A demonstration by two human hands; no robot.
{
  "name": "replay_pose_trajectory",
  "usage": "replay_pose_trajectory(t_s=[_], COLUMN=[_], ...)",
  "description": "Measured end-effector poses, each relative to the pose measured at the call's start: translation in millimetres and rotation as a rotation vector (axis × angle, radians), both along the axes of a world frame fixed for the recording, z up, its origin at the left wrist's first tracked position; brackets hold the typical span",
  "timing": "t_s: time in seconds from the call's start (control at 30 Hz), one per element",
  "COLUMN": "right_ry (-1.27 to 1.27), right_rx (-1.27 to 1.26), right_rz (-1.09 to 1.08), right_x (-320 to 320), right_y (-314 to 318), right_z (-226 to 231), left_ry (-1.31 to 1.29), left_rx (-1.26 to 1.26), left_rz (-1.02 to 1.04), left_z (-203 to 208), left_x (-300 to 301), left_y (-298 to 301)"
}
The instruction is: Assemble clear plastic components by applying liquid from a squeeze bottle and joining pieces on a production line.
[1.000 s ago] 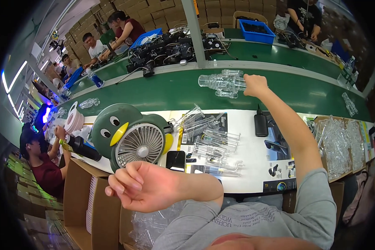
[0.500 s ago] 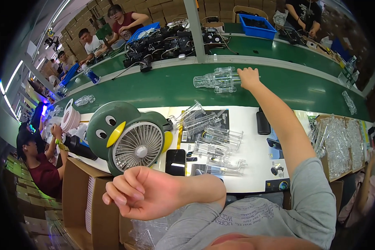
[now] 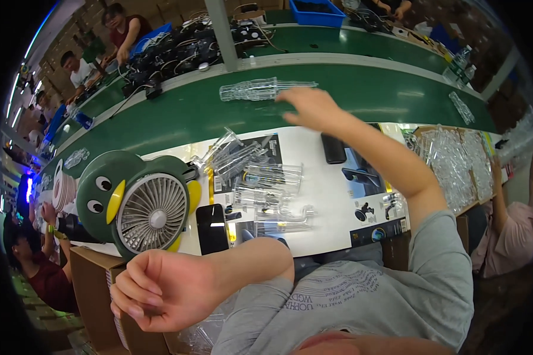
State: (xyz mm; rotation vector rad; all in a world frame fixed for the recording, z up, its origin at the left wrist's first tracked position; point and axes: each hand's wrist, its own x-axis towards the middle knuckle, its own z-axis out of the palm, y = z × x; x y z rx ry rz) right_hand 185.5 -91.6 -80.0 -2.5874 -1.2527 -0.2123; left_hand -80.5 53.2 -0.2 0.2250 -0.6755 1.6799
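Note:
My right hand (image 3: 314, 110) reaches over the near edge of the green conveyor belt, fingers stretched and apart, holding nothing I can see. Just beyond its fingertips lies a clear moulded plastic tray piece (image 3: 249, 90), long and ribbed; whether the fingers still touch it I cannot tell. My left hand (image 3: 169, 290) is raised low at the left, its fingers loosely curled in with nothing in them. In front of me on the white worktop lies a loose pile of clear plastic pieces (image 3: 260, 186). A dark phone (image 3: 211, 228) rests left of that pile.
A green penguin-shaped fan (image 3: 139, 201) stands at left, above an open cardboard box (image 3: 95, 290). Boxed clear plastic pieces (image 3: 456, 163) sit at right, near another person's arm. A black case (image 3: 333, 149) lies on printed sheets. Co-workers and black parts are across the belt.
My right hand has come off the end of the clear plastic piece it held and opened. The view has shifted, moving the whole scene leftward and up. My left hand stays curled.

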Motion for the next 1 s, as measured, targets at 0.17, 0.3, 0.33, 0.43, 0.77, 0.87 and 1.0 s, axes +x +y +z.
replay_pose_trajectory(t_s=[0.17,0.3,0.33,0.43,0.77,0.87,1.0], right_ry=[0.283,0.413,0.449,0.487,1.030,1.221,1.409], right_rx=[-0.146,-0.065,0.000,0.124,0.783,0.980,1.151], right_rz=[0.096,0.103,0.107,0.099,-0.020,-0.016,0.026], right_x=[-74.6,-87.8,-84.1,-87.3,-96.2,-111.3,-128.0], right_y=[-35.7,-41.3,-45.8,-51.7,-113.3,-140.3,-155.9], right_z=[-15.8,-48.7,-56.4,-61.7,-3.0,0.7,-1.4], left_ry=[0.013,0.065,0.074,0.228,1.195,1.252,1.171], left_rx=[0.032,0.119,0.204,0.316,1.229,1.590,1.793], left_rz=[-0.059,-0.109,-0.166,-0.153,0.238,0.305,0.479], left_z=[1.4,5.3,5.2,6.8,14.2,9.7,8.2], left_x=[7.4,10.1,15.6,25.9,75.4,85.7,83.8], left_y=[-12.1,-18.8,-19.7,-26.6,-64.3,-97.0,-117.4])
